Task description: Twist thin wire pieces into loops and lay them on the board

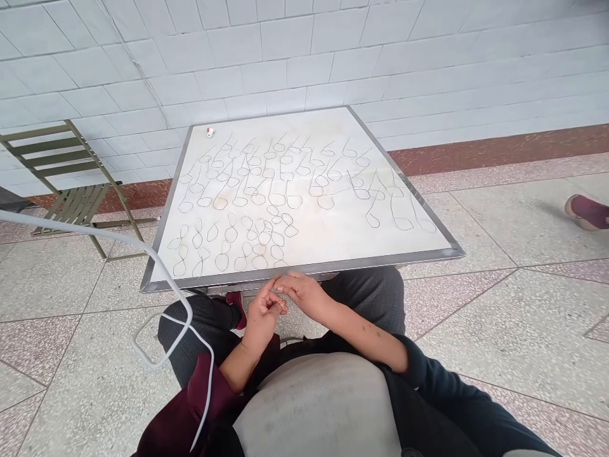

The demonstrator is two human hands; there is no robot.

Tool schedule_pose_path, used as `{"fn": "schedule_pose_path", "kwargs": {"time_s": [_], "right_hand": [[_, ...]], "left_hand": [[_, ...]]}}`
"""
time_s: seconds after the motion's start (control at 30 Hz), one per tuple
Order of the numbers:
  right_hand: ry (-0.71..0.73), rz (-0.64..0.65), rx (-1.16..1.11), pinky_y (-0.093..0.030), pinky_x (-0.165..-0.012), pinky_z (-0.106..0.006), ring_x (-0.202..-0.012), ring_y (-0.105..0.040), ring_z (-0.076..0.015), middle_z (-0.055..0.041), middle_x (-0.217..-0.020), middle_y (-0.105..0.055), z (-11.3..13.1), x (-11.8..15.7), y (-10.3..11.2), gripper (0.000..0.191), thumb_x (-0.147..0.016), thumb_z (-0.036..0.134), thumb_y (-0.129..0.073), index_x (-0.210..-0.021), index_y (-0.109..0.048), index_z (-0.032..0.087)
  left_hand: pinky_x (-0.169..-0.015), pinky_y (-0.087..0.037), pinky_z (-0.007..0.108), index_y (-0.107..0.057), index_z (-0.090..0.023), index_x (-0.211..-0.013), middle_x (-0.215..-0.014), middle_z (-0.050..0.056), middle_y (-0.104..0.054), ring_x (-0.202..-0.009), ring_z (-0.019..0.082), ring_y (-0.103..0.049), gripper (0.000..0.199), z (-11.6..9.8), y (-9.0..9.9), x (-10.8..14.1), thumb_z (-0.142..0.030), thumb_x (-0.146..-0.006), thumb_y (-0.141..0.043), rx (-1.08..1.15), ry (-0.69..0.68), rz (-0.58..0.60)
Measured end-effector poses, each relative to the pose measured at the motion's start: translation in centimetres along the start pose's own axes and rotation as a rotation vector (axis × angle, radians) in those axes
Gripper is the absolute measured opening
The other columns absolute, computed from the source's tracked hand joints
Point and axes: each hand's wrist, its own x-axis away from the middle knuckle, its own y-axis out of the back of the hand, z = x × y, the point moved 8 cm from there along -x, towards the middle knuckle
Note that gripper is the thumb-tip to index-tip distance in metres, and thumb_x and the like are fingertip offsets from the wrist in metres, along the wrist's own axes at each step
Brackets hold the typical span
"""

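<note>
My left hand [263,311] is just off the near edge of a white table, its thumb and fingers pinched together. Meeting it at the fingertips, my right hand [304,295] is also closed in a pinch. Whatever lies between the fingers is too thin or too hidden to make out. Across the white tabletop [328,238] lie many thin dark loops that look like bent wire. Those at the front left [221,261] are mostly double loops, while single loops with straight tails [293,202] spread over the middle and back.
A small red-and-white object [210,132] sits at the table's back left corner. A folding slatted chair [71,171] stands left of the table. A white cable [183,298] crosses by my left arm. Behind is a tiled wall [285,44]; at far right shows a person's shoe [587,211].
</note>
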Motion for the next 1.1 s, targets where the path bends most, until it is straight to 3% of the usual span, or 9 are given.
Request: {"fn": "schedule_pose_path", "kwargs": {"time_s": [0.07, 0.17, 0.27, 0.37, 0.5, 0.73, 0.93, 1.1], "right_hand": [[-0.032, -0.08, -0.063, -0.047, -0.073, -0.03, -0.079, -0.055, -0.0154, -0.0029, -0.084, -0.058, -0.3, 0.3, 0.3, 0.016, -0.093, 0.024, -0.048, -0.098, -0.063, 0.021], [-0.159, -0.077, -0.293, -0.049, -0.065, -0.028, -0.077, -0.055, -0.0147, -0.003, -0.088, -0.058, -1.4, 1.3, -0.7, 0.027, -0.089, 0.032, -0.057, -0.112, -0.052, 0.021], [-0.264, 0.03, -0.557, -0.048, -0.053, -0.023, -0.069, -0.054, -0.0122, -0.0012, -0.088, -0.058, -1.8, 2.3, -3.1, 0.028, -0.085, 0.041, -0.061, -0.101, -0.049, 0.021], [-0.288, 0.019, -0.677, -0.048, -0.052, -0.023, -0.064, -0.054, -0.0106, 0.0004, -0.083, -0.058, -1.7, 2.7, -4.1, 0.028, -0.085, 0.045, -0.06, -0.093, -0.05, 0.021], [-0.31, -0.037, -0.714, -0.049, -0.055, -0.024, -0.067, -0.056, -0.0117, -0.0002, -0.081, -0.06, -1.8, 2.5, -4.1, 0.029, -0.085, 0.048, -0.059, -0.09, -0.053, 0.02], [-0.309, -0.01, -0.69, -0.047, -0.058, -0.026, -0.059, -0.051, -0.0103, 0.0026, -0.072, -0.055, -1.7, 2.6, -4.0, 0.028, -0.089, 0.047, -0.052, -0.096, -0.057, 0.02], [-0.313, -0.005, -0.605, -0.045, -0.057, -0.025, -0.055, -0.048, -0.0095, 0.0031, -0.068, -0.055, -2.3, 2.7, -3.8, 0.028, -0.089, 0.046, -0.052, -0.091, -0.059, 0.019], [-0.277, -0.003, -0.626, -0.05, -0.059, -0.026, -0.063, -0.055, -0.0114, 0.0001, -0.079, -0.061, -1.9, 2.6, -3.9, 0.029, -0.091, 0.046, -0.048, -0.101, -0.058, 0.021]], "left_hand": [[-0.068, -0.048, 0.027, -0.058, -0.02, -0.126, -0.069, -0.003, -0.058, -0.064, 0.012, -0.057, 0.053, -0.3, 0.5, -0.1, -0.021, -0.074, -0.07, 0.064, -0.004, -0.049], [-0.074, -0.047, 0.027, -0.058, -0.02, -0.125, -0.072, -0.003, -0.061, -0.069, 0.011, -0.058, 0.053, -1.1, 1.6, -0.2, -0.024, -0.074, -0.072, 0.186, -0.04, -0.151], [-0.078, -0.046, 0.026, -0.056, -0.021, -0.126, -0.073, -0.003, -0.063, -0.073, 0.011, -0.06, 0.055, -1.7, 2.0, -0.2, -0.023, -0.074, -0.073, 0.28, -0.064, -0.209], [-0.076, -0.046, 0.026, -0.055, -0.021, -0.127, -0.074, -0.003, -0.063, -0.072, 0.01, -0.06, 0.056, -2.0, 2.0, 0.0, -0.023, -0.074, -0.073, 0.316, -0.056, -0.224], [-0.071, -0.045, 0.024, -0.059, -0.02, -0.121, -0.073, -0.003, -0.062, -0.07, 0.01, -0.059, 0.051, -1.8, 1.9, 0.1, -0.021, -0.072, -0.075, 0.341, -0.028, -0.241], [-0.058, -0.041, 0.021, -0.061, -0.018, -0.118, -0.07, -0.004, -0.06, -0.058, 0.007, -0.053, 0.051, -1.2, 1.9, 0.0, -0.02, -0.069, -0.076, 0.344, 0.01, -0.226], [-0.058, -0.042, 0.021, -0.058, -0.017, -0.121, -0.069, -0.004, -0.063, -0.059, 0.008, -0.054, 0.052, -1.3, 1.7, 0.0, -0.02, -0.071, -0.073, 0.286, -0.029, -0.199], [-0.063, -0.045, 0.022, -0.058, -0.019, -0.121, -0.073, -0.004, -0.063, -0.063, 0.008, -0.056, 0.052, -1.0, 2.2, 0.0, -0.019, -0.071, -0.074, 0.323, -0.035, -0.244]]}}
